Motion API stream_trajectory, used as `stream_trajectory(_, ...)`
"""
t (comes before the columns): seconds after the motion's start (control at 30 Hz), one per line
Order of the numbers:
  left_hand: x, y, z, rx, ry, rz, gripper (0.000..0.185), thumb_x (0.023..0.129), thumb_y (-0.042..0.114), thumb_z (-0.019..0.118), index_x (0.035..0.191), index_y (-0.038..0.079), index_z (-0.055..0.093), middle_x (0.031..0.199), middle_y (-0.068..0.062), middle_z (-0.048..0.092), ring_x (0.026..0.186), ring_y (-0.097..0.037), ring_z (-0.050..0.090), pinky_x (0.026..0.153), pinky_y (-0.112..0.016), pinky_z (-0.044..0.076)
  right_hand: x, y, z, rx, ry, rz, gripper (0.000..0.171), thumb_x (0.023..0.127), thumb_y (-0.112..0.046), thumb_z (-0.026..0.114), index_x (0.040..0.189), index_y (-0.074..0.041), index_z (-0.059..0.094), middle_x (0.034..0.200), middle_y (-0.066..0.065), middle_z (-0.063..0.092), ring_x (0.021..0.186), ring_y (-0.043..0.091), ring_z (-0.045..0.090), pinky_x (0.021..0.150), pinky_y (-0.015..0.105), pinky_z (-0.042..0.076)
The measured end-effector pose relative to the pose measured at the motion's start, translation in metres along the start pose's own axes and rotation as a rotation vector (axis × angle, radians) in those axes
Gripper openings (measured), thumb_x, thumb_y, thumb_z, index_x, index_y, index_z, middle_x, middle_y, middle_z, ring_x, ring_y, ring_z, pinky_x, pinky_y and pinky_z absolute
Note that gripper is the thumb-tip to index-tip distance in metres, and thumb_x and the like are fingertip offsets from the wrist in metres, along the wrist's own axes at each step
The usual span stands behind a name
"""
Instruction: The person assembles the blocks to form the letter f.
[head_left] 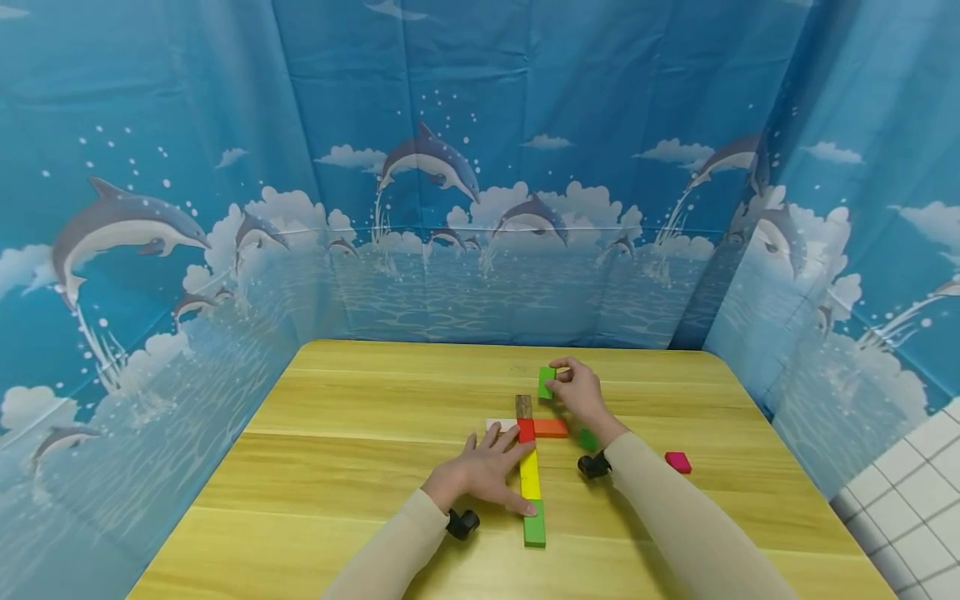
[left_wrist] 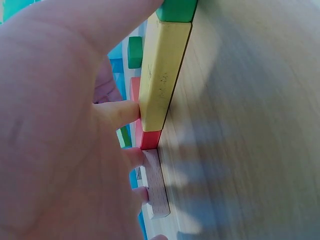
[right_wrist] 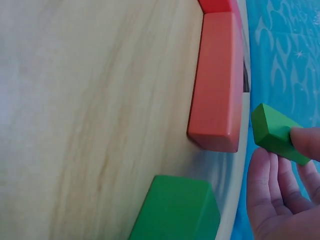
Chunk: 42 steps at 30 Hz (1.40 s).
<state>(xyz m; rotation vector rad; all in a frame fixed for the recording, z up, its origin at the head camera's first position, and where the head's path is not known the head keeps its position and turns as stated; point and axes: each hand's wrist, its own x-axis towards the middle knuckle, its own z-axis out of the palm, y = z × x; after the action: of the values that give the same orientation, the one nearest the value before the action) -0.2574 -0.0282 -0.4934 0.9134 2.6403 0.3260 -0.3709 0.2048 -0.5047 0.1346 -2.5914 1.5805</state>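
Observation:
My right hand (head_left: 581,392) pinches a light green block (head_left: 547,383) between thumb and fingers, beyond a cross-shaped row of blocks; the right wrist view shows this grip from the side. My left hand (head_left: 487,471) lies with spread fingers over the row. Its thumb touches the lower green block (head_left: 535,533), while its fingertips touch the yellow block (left_wrist: 165,75) and the pale wooden block (left_wrist: 156,185). At the row's centre sits a red block (head_left: 527,430), with an orange block (head_left: 552,428) on its right and a brown wooden block (head_left: 523,407) beyond it.
A dark green block (head_left: 588,440) lies under my right wrist, close to the orange one. Farther right is a pinkish-red block (head_left: 678,462). Behind the wooden table (head_left: 337,467) hangs a blue dolphin curtain (head_left: 480,275). Small black devices are strapped at both wrists.

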Motion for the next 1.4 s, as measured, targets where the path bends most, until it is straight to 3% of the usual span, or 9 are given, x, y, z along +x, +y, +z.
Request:
stream_trajectory(0.3, 0.0, -0.001, -0.001, -0.006, -0.011, -0.001, 0.104, 0.081, 0.076, 0.064, 0.163, 0.032, 0.019, 0.169, -0.003, 0.003, 0.154, -0.034, -0.002, 0.116, -0.067, 0.007, 0.015, 0.005, 0.009, 0.074, 0.01, 0.124, 0.036, 0.096, -0.012, 0.071, 0.13, -0.008, 0.06, 0.1, 0.016, 0.063, 0.083, 0.029, 0.068, 0.074, 0.036, 0.059)
stream_trajectory(0.47, 0.0, 0.0, 0.0, -0.011, -0.009, 0.005, 0.104, 0.08, 0.077, 0.064, 0.163, 0.032, 0.02, 0.169, -0.003, 0.003, 0.154, -0.034, -0.002, 0.116, -0.067, 0.008, 0.021, 0.008, 0.015, 0.022, 0.015, 0.152, 0.036, 0.096, -0.014, 0.072, 0.13, -0.009, 0.062, 0.096, 0.014, 0.063, 0.08, 0.025, 0.068, 0.073, 0.033, 0.058)
stream_trajectory(0.67, -0.001, -0.001, 0.0, -0.015, -0.007, 0.005, 0.104, 0.079, 0.077, 0.065, 0.162, 0.033, 0.021, 0.169, -0.003, 0.005, 0.154, -0.033, 0.0, 0.115, -0.067, 0.009, 0.024, 0.011, 0.021, -0.054, 0.026, 0.156, 0.037, 0.096, -0.015, 0.071, 0.131, -0.005, 0.062, 0.095, 0.014, 0.065, 0.076, 0.022, 0.067, 0.069, 0.034, 0.057)
stream_trajectory(0.97, 0.001, -0.002, -0.001, -0.012, 0.0, 0.019, 0.103, 0.079, 0.077, 0.065, 0.162, 0.033, 0.021, 0.169, -0.003, 0.005, 0.154, -0.034, 0.0, 0.115, -0.068, 0.009, 0.028, 0.009, 0.027, -0.2, 0.032, 0.117, 0.033, 0.096, -0.018, 0.071, 0.124, -0.002, 0.068, 0.103, 0.016, 0.069, 0.088, 0.028, 0.064, 0.076, 0.041, 0.055)
stream_trajectory(1.4, -0.002, 0.0, -0.003, 0.017, 0.0, 0.022, 0.103, 0.081, 0.078, 0.061, 0.163, 0.031, 0.019, 0.169, -0.005, 0.006, 0.153, -0.037, 0.002, 0.115, -0.068, 0.008, 0.029, 0.007, 0.03, -0.213, -0.004, 0.124, 0.034, 0.096, -0.024, 0.071, 0.123, -0.003, 0.068, 0.108, 0.017, 0.067, 0.093, 0.03, 0.062, 0.082, 0.044, 0.053)
